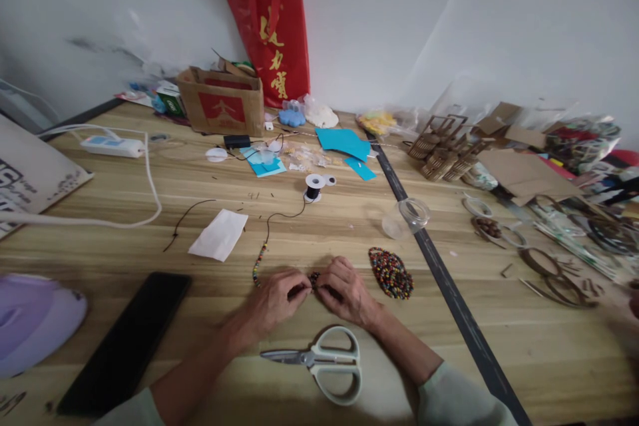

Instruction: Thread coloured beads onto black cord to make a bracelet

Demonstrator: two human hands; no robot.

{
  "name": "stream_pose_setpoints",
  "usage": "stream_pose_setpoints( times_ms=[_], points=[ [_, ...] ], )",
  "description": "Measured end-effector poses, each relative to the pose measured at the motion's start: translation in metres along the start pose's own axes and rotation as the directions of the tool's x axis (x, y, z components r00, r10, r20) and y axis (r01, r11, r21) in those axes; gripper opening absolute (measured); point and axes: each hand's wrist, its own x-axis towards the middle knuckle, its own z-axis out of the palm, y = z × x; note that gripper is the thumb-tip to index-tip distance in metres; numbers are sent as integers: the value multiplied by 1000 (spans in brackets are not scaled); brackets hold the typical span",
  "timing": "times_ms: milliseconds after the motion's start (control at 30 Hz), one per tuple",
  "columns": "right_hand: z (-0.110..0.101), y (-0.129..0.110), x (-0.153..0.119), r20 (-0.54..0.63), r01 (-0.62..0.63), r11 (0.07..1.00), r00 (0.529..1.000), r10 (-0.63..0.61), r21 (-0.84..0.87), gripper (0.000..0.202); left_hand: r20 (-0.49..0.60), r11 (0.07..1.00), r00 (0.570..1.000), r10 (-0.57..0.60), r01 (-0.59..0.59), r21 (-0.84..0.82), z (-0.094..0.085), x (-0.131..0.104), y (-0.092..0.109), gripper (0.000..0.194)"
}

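My left hand [284, 294] and my right hand [344, 287] meet low over the table, fingertips pinched on a small dark cluster of beads [314, 279] between them. Most of that cluster is hidden by my fingers. A string of colourful beads [258, 263] runs out past my left hand and joins a black cord, which leads back to a white spool of black cord [314, 188]. To the right of my right hand lies a coiled heap of multicoloured bead strands [391, 273]. Scissors with pale handles [332, 358] rest just below my hands.
A black phone [127, 343] and a purple object [37, 323] lie at left. White paper [218, 234] sits beyond my left hand. Clear round lids [407, 216] stand right of the spool. A cardboard box [219, 103], red bag [277, 40] and small woven baskets [444, 150] are farther back.
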Motion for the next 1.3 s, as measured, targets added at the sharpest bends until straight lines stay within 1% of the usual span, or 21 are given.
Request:
stream_pose_setpoints(
  times_ms=[100,400,733,1000,1300],
  points=[
    [0,-1,1,-1,3,1000,1000,-3,24,7,-3,999,999,-34,34,-7,1,0,-1,13],
    [-1,-2,2,-46,-19,995,999,23,97,7,-2,1000,1000,-26,26,-9,0,0,0,12],
    [-3,-3,3,-61,-37,983,997,48,178,5,1,999,999,-34,34,-36,0,1,0,13],
    [-2,-2,2,-20,-44,976,999,50,215,6,10,999,1000,-29,30,-31,-1,0,-1,12],
    [-2,0,0,14,-45,977,999,43,211,6,5,1000,1000,-21,21,-22,0,0,0,12]
  ],
)
